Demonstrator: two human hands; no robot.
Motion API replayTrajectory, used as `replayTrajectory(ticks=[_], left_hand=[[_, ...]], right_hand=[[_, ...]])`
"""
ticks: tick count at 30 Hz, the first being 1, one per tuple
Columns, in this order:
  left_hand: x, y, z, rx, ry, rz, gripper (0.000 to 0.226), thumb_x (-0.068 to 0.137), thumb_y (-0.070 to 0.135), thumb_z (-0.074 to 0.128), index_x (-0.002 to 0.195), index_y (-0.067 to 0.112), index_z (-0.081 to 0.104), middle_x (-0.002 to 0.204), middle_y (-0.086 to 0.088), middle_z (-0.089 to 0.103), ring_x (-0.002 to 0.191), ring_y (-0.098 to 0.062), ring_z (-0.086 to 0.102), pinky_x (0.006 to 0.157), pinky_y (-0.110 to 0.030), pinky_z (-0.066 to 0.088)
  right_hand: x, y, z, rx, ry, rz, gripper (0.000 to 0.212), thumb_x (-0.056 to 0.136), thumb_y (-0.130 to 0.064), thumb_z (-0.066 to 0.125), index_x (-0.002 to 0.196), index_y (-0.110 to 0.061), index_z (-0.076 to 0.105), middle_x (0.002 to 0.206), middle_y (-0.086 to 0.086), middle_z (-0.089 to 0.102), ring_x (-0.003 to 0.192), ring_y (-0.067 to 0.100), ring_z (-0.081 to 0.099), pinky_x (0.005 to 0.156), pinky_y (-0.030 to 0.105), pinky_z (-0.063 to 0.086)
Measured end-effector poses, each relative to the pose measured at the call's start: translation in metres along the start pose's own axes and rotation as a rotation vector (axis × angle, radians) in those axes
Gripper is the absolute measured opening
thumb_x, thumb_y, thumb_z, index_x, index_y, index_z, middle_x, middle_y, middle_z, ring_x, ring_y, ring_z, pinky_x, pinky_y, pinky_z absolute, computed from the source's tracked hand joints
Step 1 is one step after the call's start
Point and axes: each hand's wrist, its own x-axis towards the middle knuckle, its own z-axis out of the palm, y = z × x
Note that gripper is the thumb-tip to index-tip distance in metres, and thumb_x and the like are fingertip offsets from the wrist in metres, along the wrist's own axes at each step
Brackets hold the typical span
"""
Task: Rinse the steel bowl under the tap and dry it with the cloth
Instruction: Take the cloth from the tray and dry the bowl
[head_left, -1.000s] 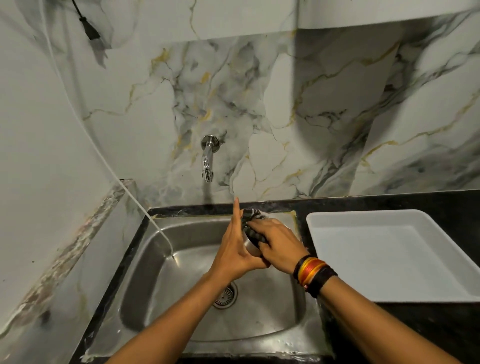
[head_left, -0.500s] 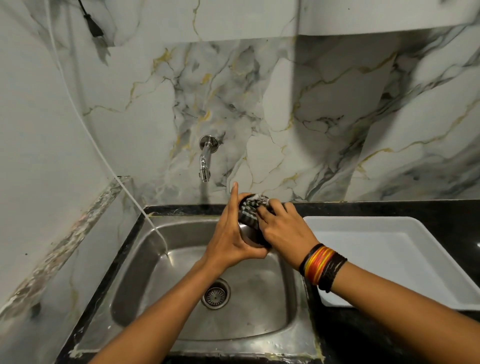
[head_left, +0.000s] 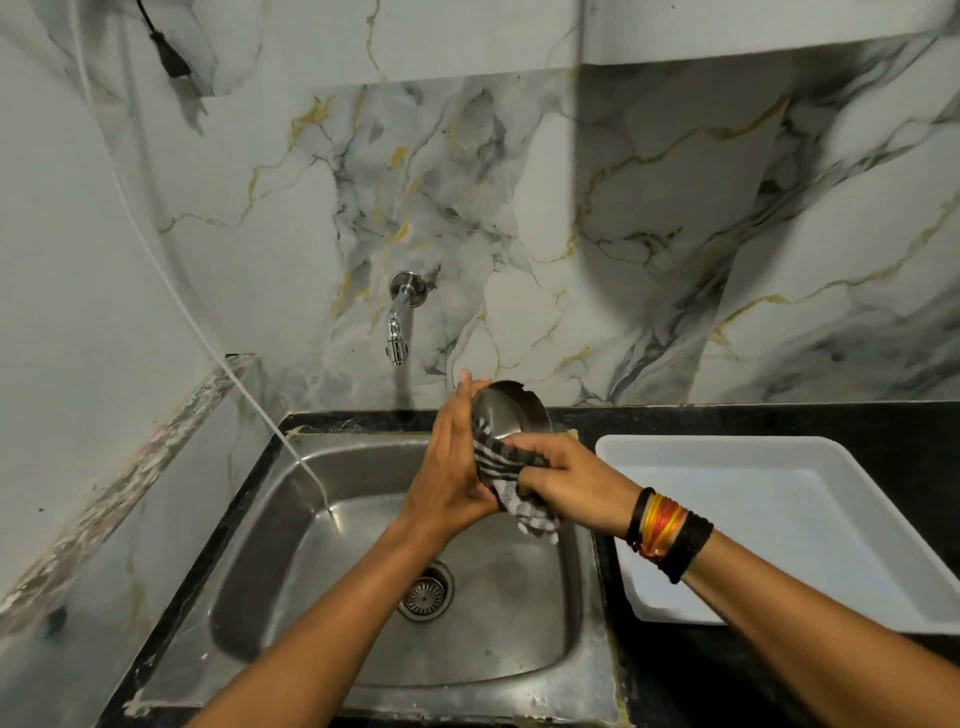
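A small steel bowl (head_left: 511, 413) is held on edge above the back right of the sink, its outer side turned toward me. My left hand (head_left: 451, 462) grips it from the left, fingers up along its rim. My right hand (head_left: 569, 480) presses a grey and white striped cloth (head_left: 506, 467) against the bowl's lower part; the cloth's loose end hangs below my fingers. The steel tap (head_left: 399, 325) juts from the wall to the left of the bowl, and no water runs from it.
The steel sink (head_left: 270, 545) with its drain (head_left: 426, 595) lies below my hands. A white plastic tray (head_left: 779, 525) rests on the black counter (head_left: 727, 421) to the right. A thin white hose (head_left: 249, 392) slants into the sink from the left. The marble wall rises behind.
My right hand has slid the cloth down from the bowl's top to its lower part, baring the bowl's steel surface. My left hand keeps its hold.
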Motion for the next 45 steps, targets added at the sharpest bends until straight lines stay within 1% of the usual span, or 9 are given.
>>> replayTrajectory(ticks=[7,10,17,23,30,33,36,42,45], left_hand=[[0.004,-0.004,0.010,-0.016,0.007,-0.106,0.164,0.058,0.043,0.103,0.170,0.037,-0.017,0.165,-0.013,0.042,0.153,-0.033,0.046,0.119,-0.055,0.048],[0.007,-0.005,0.012,-0.004,0.014,-0.093,0.165,0.058,0.045,0.101,0.169,0.040,-0.021,0.164,-0.013,0.044,0.151,-0.031,0.048,0.118,-0.055,0.049],[0.005,-0.007,0.008,-0.109,0.054,-0.142,0.163,0.055,0.052,0.101,0.167,0.049,-0.017,0.172,-0.016,0.033,0.159,-0.031,0.039,0.123,-0.051,0.044],[0.004,-0.009,0.002,-0.083,0.045,-0.128,0.169,0.054,0.031,0.107,0.161,0.060,-0.020,0.176,-0.012,0.029,0.162,-0.027,0.035,0.126,-0.049,0.041],[0.003,-0.009,-0.004,0.005,0.028,-0.066,0.155,0.059,0.048,0.103,0.170,0.034,-0.004,0.167,-0.019,0.041,0.154,-0.030,0.044,0.125,-0.041,0.043],[0.000,-0.010,0.001,0.001,-0.017,-0.050,0.158,0.055,0.033,0.107,0.170,0.027,-0.002,0.164,-0.019,0.044,0.152,-0.027,0.041,0.128,-0.030,0.033],[-0.001,-0.011,0.007,-0.005,-0.080,-0.006,0.161,0.052,0.027,0.108,0.169,0.026,-0.003,0.166,-0.021,0.040,0.153,-0.030,0.038,0.128,-0.032,0.032],[-0.004,-0.010,0.013,-0.011,-0.071,0.044,0.147,0.065,0.055,0.096,0.167,0.022,-0.005,0.166,-0.029,0.036,0.155,-0.046,0.039,0.126,-0.057,0.038],[-0.002,-0.014,0.008,0.010,-0.069,0.037,0.155,0.065,0.059,0.096,0.171,0.025,-0.012,0.167,-0.024,0.037,0.156,-0.039,0.039,0.126,-0.052,0.038]], right_hand=[[0.003,0.012,-0.013,-1.419,0.044,-0.196,0.022,0.095,-0.016,0.054,0.106,-0.018,0.073,0.108,0.004,0.070,0.109,0.032,0.055,0.090,0.041,0.040],[-0.001,0.022,-0.006,-1.441,0.078,-0.230,0.026,0.097,-0.017,0.052,0.111,-0.019,0.074,0.116,0.001,0.069,0.115,0.030,0.050,0.090,0.041,0.036],[0.005,0.013,0.000,-0.711,-0.039,-0.265,0.075,0.084,0.008,0.055,0.153,-0.021,0.053,0.166,0.001,0.040,0.157,0.022,0.025,0.127,0.041,0.024],[0.027,0.014,-0.008,-1.246,-0.057,-0.388,0.074,0.100,-0.009,0.058,0.165,-0.012,0.023,0.174,0.009,0.017,0.162,0.032,0.002,0.131,0.047,0.007],[0.018,0.028,-0.004,-1.647,-0.014,-0.400,0.056,0.107,-0.013,0.045,0.157,0.007,0.031,0.166,0.027,0.029,0.159,0.043,0.009,0.129,0.054,0.000],[0.008,0.023,0.002,-1.580,-0.102,-0.318,0.050,0.105,-0.013,0.046,0.153,0.002,0.045,0.158,0.026,0.045,0.153,0.041,0.031,0.127,0.051,0.024],[-0.004,0.006,0.001,-1.318,-0.112,-0.194,0.029,0.090,-0.016,0.053,0.111,-0.014,0.073,0.114,0.011,0.073,0.108,0.033,0.067,0.090,0.043,0.057],[-0.002,0.001,0.001,-0.094,0.013,0.098,0.033,0.090,0.004,0.053,0.101,-0.009,0.081,0.080,0.007,0.079,0.068,0.021,0.069,0.067,0.034,0.057],[-0.006,0.010,0.004,-0.215,0.005,-0.004,0.039,0.087,0.003,0.049,0.091,-0.024,0.077,0.072,0.005,0.076,0.059,0.024,0.067,0.057,0.039,0.057]])
